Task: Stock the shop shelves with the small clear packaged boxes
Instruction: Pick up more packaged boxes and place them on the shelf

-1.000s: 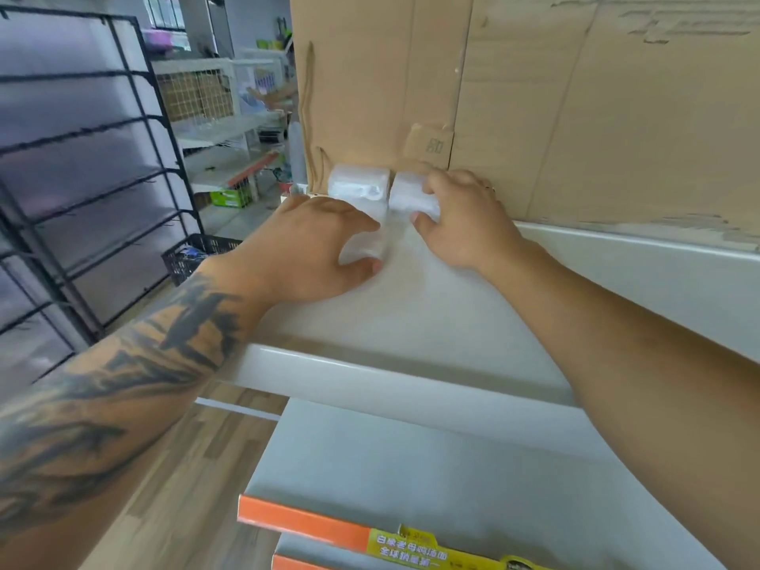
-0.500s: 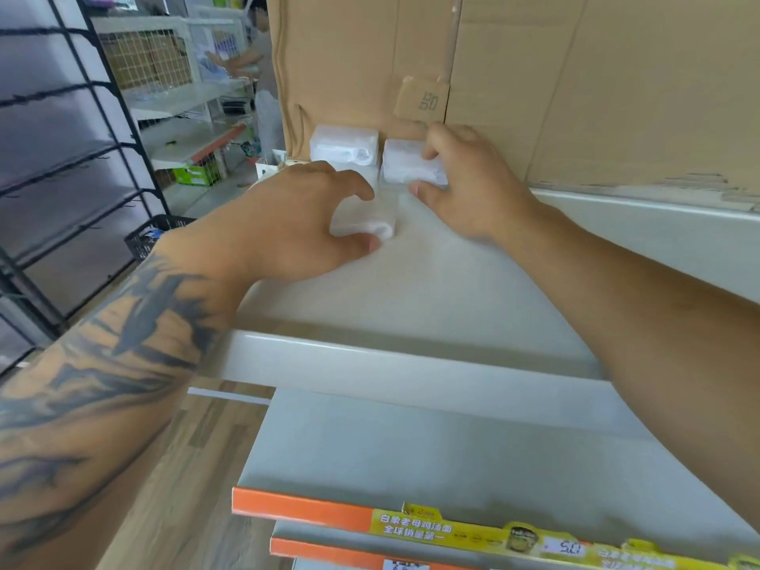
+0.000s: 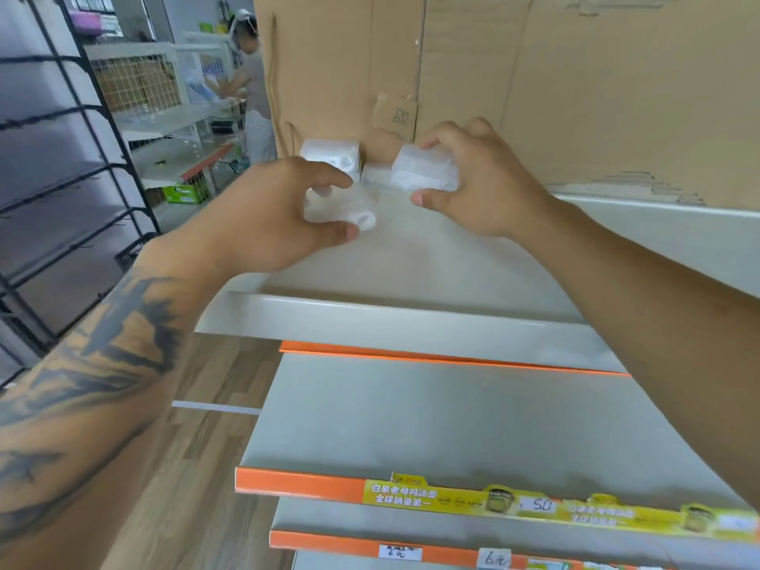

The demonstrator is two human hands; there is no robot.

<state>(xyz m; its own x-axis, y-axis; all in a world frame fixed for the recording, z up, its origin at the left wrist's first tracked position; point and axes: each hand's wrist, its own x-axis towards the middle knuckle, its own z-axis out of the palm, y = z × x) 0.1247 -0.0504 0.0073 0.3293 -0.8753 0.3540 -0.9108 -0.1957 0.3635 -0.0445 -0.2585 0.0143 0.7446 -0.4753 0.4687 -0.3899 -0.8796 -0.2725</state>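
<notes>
On the top white shelf (image 3: 411,318), a small clear packaged box (image 3: 331,155) stands at the back left against the cardboard backing (image 3: 534,76). My left hand (image 3: 271,216) grips a second clear box (image 3: 349,209) between thumb and fingers, just in front of the back one. My right hand (image 3: 477,178) pinches a third clear box (image 3: 423,168), held a little above the shelf to the right of the standing box. Another clear box (image 3: 376,174) shows partly between them, low on the shelf.
Lower shelves (image 3: 452,425) with orange edge strips and yellow price labels (image 3: 473,497) lie below. A black wire rack (image 3: 61,158) stands at the left. A person (image 3: 251,76) works at white shelving in the background. A wooden floor (image 3: 197,466) runs at the lower left.
My right hand has lifted its box off the shelf and drawn it slightly right and forward. My left hand still holds its box, raised a little. The camera has tilted down.
</notes>
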